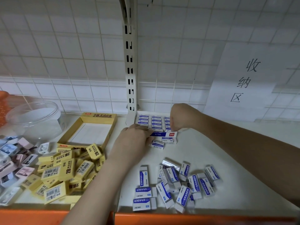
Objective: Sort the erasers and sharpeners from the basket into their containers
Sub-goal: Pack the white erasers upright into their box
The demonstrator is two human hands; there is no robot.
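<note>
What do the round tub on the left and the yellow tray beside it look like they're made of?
The round tub looks like clear glossy plastic: the wall tiles show through it and its rim catches highlights. The yellow tray looks like matte printed cardboard, with thin folded walls.

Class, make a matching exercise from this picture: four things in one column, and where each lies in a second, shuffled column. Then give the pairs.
Things:
1. yellow 2B erasers
2. loose blue-and-white erasers
3. clear plastic tub
4. yellow cardboard box

Places:
A. far left, by the wall
B. near right, by the orange edge
C. behind the yellow pile, open and empty
D. heaped near left of the forearm

Pairs: 1-D, 2-B, 3-A, 4-C
</note>
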